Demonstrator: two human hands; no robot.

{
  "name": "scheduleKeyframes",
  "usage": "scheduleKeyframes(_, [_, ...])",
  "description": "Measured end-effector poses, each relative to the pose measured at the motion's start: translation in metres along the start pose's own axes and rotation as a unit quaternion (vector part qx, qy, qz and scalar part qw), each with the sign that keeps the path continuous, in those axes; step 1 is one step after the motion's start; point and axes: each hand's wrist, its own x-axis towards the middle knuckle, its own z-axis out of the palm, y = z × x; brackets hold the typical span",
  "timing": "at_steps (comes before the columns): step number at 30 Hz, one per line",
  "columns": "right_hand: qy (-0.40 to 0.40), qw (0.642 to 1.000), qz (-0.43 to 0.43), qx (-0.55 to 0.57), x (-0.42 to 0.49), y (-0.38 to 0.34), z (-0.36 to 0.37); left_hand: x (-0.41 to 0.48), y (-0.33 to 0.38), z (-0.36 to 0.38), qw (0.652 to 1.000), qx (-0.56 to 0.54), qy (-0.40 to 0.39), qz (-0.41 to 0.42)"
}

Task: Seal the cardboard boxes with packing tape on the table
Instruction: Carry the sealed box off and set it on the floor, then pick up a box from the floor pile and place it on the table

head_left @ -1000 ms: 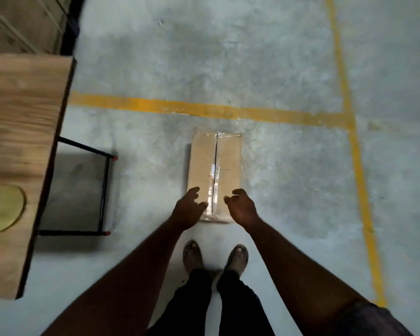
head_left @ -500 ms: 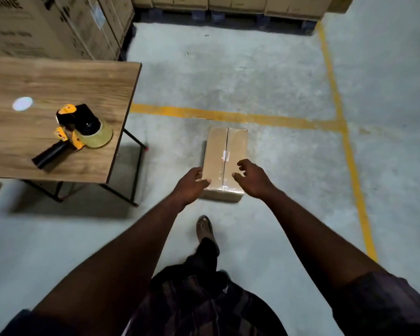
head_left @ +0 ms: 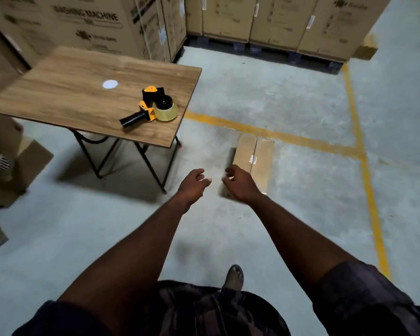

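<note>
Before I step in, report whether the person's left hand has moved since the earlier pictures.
Yes. The left hand has come off the small brown cardboard box on the floor, leftward toward the wooden table.

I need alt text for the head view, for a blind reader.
A person's left hand and right hand are stretched out empty near a small cardboard box on the concrete floor. At left, a tape dispenser lies on a wooden table; large cartons stand behind.
</note>
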Motion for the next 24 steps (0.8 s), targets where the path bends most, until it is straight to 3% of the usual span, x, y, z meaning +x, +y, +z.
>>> scheduleKeyframes(12, [-0.040, 0.998, -0.042, -0.003, -0.065, -0.178, 0.241, -0.113, -0.114, -0.274, 0.990, -0.059, 0.131, 0.000])
scheduleKeyframes(18, [-0.102, 0.992, -0.057, -0.038, -0.081, -0.262, 0.349, -0.145, -0.163, -0.390, 0.969, 0.036, 0.241, -0.030])
scheduleKeyframes(24, [-0.184, 0.976, -0.100, -0.061, -0.049, -0.326, 0.445, -0.137, -0.213, -0.489, 0.962, -0.015, 0.264, -0.070])
